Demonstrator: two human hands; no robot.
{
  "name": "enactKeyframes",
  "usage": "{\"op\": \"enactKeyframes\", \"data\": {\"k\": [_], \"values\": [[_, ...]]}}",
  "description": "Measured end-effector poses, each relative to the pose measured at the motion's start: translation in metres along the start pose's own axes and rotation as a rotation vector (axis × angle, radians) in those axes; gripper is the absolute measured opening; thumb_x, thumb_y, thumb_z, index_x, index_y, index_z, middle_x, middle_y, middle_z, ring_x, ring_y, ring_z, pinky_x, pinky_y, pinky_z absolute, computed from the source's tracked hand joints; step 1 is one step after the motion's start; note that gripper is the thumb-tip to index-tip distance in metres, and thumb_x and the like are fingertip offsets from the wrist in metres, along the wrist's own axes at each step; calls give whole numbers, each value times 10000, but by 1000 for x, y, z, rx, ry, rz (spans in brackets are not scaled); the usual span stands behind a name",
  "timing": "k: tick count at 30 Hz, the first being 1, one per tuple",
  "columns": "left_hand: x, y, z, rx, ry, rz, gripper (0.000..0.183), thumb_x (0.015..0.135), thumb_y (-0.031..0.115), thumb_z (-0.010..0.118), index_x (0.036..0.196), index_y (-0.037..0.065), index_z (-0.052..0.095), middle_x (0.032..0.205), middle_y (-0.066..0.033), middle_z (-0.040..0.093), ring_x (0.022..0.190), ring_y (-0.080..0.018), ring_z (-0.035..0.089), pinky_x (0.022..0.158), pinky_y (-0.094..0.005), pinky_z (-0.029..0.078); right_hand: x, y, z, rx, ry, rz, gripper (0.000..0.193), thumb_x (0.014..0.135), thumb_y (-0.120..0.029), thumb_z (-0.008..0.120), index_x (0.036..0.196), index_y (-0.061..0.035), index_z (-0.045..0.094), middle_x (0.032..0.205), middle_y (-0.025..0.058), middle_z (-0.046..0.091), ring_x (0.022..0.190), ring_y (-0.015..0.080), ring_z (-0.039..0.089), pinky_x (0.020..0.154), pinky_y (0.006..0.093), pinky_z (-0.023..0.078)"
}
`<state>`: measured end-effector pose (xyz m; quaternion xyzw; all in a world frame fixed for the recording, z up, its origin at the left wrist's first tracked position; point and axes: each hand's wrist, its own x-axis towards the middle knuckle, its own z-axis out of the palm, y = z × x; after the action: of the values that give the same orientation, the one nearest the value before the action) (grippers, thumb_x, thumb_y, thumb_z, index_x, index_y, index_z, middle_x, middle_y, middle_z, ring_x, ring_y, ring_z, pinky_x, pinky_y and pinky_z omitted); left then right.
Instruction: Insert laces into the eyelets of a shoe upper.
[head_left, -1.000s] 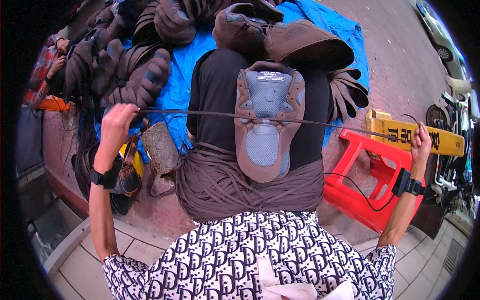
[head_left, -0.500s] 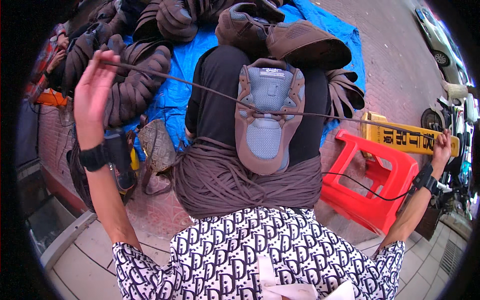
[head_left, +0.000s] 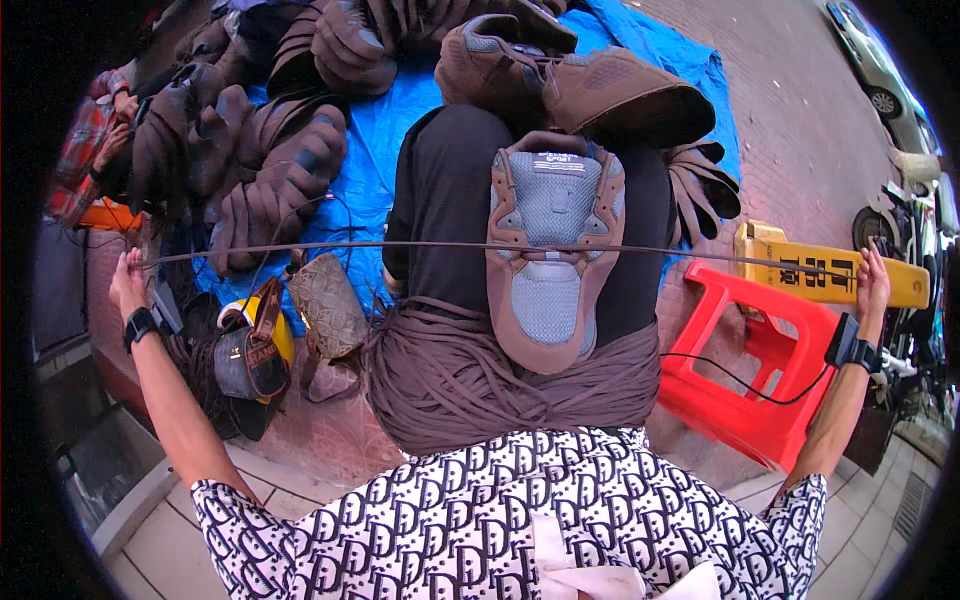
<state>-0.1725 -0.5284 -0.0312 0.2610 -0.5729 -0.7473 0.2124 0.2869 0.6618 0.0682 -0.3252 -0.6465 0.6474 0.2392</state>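
A grey-brown shoe upper with blue-grey mesh lies on my lap, toe toward me. One brown shoelace runs through its lowest eyelets and stretches taut out to both sides. Far out on the left, my left hand pinches one end of it between closed fingers. My right hand grips the other end at far right, beyond the red stool. Under the toe, a thick bundle of matching shoelaces is draped across my thighs.
Past my knees, more shoe uppers and curved stacks of them lie on a blue tarp. A red plastic stool and yellow post stand right. Bags sit left. Another person's hands show far left.
My left hand has come down and outward to the left, its fingers closing from a looser, raised pose. The shoelace, slanted before, now runs nearly level. My right hand has barely moved.
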Motion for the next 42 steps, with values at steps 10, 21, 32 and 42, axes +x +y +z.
{"op": "enactKeyframes", "data": {"k": [10, 21, 32, 42], "values": [[-286, -58, 205, 323, -770, -94, 331, 860, 161, 509, 1131, -27, 485, 838, -33, 529, 740, -111, 507, 674, -254, 426, -101, -9, 288, -440, -371, -132, 142, 746, -39, 553, 868, -9, 618, 800, 51, 606, 643, 96, 528, 590, 210, 416], [-503, -102, 249, 560, -1260, 282, 73, 766, 25, 589, 833, -2, 575, 739, -39, 601, 691, -78, 550, 620, -222, 438, -224, 36, 470, -745, -941, -707, 123, 622, -105, 651, 703, -47, 579, 658, 104, 581, 613, 251, 593, 565, 342, 473], [-518, -99, 252, 608, -1220, 957, 146, 652, -25, 591, 790, 2, 553, 692, -101, 537, 647, -246, 545, 567, -306, 450, -229, 28, 461, -566, -969, -397, 127, 608, -52, 659, 717, -11, 609, 661, 95, 607, 602, 172, 608, 548, 279, 475], [-524, -107, 258, 574, -1194, 1257, 313, 617, 80, 575, 918, -4, 553, 678, -72, 507, 600, -209, 512, 526, -301, 431, -240, 30, 445, -358, -907, -39, 126, 598, -20, 659, 688, 35, 591, 693, 97, 619, 624, 106, 590, 552, 249, 465]]}}
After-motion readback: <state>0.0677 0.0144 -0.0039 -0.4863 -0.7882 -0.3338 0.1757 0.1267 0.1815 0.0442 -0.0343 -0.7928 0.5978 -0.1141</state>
